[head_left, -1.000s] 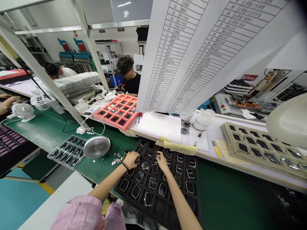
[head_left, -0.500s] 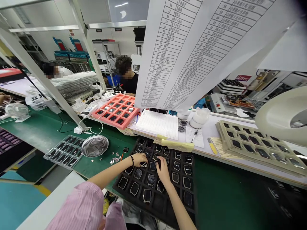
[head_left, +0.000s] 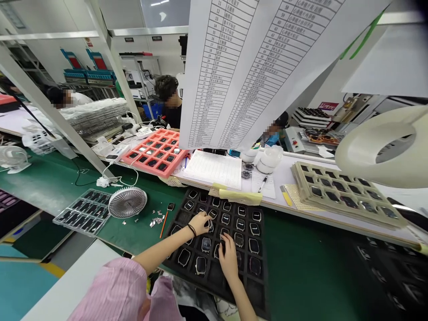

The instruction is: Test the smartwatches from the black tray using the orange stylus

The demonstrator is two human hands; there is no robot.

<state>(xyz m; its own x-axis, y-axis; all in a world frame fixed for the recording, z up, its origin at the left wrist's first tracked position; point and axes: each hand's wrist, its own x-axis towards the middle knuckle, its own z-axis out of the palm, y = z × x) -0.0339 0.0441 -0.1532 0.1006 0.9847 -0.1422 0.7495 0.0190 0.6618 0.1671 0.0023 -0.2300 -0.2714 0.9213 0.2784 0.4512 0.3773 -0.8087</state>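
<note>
My left hand (head_left: 199, 223), with a dark band on the wrist, sits over a black cell tray (head_left: 217, 274), its fingertips at a dark watch-shaped part (head_left: 210, 226). My right hand (head_left: 229, 255) rests lower on the same tray, its fingers down on another dark part (head_left: 221, 248). Rows of rectangular watch-like cases with shiny rims fill most cells, such as one (head_left: 206, 244) between my hands. My fingers hide whether either hand grips anything.
Left of the tray on the green mat lie small metal bits (head_left: 156, 220), an orange stylus (head_left: 163, 225), a white fan (head_left: 127, 202) and a clear tray (head_left: 82, 212). A red tray (head_left: 155, 154), paper forms (head_left: 214, 169) and a beige tray (head_left: 344, 194) stand behind.
My right hand has slid toward me across the tray, and my left hand has shifted slightly right. The whole view has drifted as my head turned.
</note>
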